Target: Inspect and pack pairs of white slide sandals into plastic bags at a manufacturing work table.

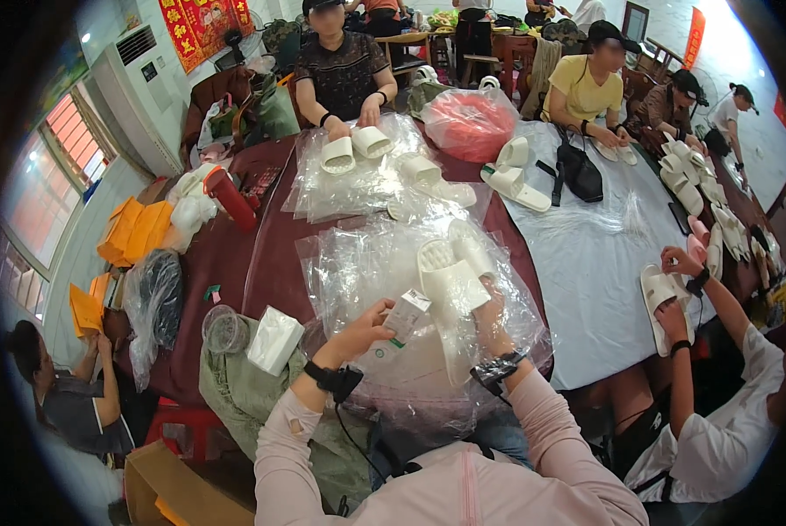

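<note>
A pair of white slides lies on a stack of clear plastic bags [340,254] in front of me. My right hand [491,320] has its fingers closed round the side of the nearer slide [452,294]. The second slide [472,250] rests against it, just beyond. Left of the pair, my left hand [366,331] pinches a small white printed card [408,311] with green marks. A lower part of that card hangs under my fingers, close to the nearer slide. Black bands with a device sit on both my wrists.
Left of the bags are a white tissue pack [275,340] and a clear round tub [224,329]. A red cup [231,197] stands farther back. Across the table a person handles white slides [338,156] on bags. At right, another person holds a slide [666,302].
</note>
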Demonstrator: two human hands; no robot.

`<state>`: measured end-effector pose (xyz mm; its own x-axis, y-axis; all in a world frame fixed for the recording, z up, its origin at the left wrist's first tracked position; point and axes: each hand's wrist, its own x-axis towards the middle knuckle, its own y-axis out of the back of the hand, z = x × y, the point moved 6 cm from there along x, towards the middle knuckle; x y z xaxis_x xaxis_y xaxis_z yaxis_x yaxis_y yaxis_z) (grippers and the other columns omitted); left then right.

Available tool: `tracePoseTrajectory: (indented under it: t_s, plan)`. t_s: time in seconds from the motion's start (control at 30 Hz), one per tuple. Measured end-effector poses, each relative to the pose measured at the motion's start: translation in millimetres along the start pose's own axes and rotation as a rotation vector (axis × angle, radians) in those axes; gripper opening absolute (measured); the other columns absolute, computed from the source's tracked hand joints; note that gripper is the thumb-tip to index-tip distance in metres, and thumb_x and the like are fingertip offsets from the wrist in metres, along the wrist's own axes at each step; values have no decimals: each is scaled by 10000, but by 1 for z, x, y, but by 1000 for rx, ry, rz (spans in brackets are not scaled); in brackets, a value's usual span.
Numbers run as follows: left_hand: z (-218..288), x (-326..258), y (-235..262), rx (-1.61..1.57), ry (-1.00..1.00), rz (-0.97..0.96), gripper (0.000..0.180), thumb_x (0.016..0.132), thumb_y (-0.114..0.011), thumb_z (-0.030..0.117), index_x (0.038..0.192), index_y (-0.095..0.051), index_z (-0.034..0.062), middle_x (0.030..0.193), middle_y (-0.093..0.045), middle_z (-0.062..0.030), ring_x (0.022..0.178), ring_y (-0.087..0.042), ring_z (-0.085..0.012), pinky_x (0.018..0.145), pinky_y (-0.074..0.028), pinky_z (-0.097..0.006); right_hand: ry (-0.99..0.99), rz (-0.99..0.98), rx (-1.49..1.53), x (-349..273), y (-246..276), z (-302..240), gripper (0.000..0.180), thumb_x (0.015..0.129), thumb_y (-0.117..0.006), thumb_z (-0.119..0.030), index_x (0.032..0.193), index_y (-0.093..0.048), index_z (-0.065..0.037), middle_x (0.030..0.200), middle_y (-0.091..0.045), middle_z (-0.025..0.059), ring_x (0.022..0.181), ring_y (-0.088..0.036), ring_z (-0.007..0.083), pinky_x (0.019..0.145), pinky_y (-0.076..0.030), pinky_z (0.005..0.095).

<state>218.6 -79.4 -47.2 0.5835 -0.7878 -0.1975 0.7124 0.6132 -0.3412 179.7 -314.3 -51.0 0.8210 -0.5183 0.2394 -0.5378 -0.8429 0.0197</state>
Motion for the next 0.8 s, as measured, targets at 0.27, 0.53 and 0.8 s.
tracePoseTrajectory:
  t_s: [0.27,0.53,0.8]
  plan:
    - [19,25,16,173,-109,61,434,787,-527,15,1190,-369,39,1160,-484,-86,1087,-489,-181,933,-386,-310,11,-48,71,4,-3,-13,224,801,-556,-75,1006,-588,10,1004,-608,151,917,-580,271,803,-458,345]
    - [-7,30,60,764,-58,475,579,752,-646,245,1207,-359,31,1245,-471,-139,1097,-521,-290,932,-399,-375,27,-136,127,1,-1,-20,225,806,-560,-83,1008,-587,9,1002,-610,148,914,-580,264,801,-459,341]
    - [10,45,66,1143,73,827,768,739,-638,438,1263,-314,-21,1245,-451,-275,1028,-551,-433,834,-461,-464,16,-181,181,0,-12,-29,226,810,-564,-91,1011,-587,9,1000,-612,144,911,-581,257,799,-459,337]
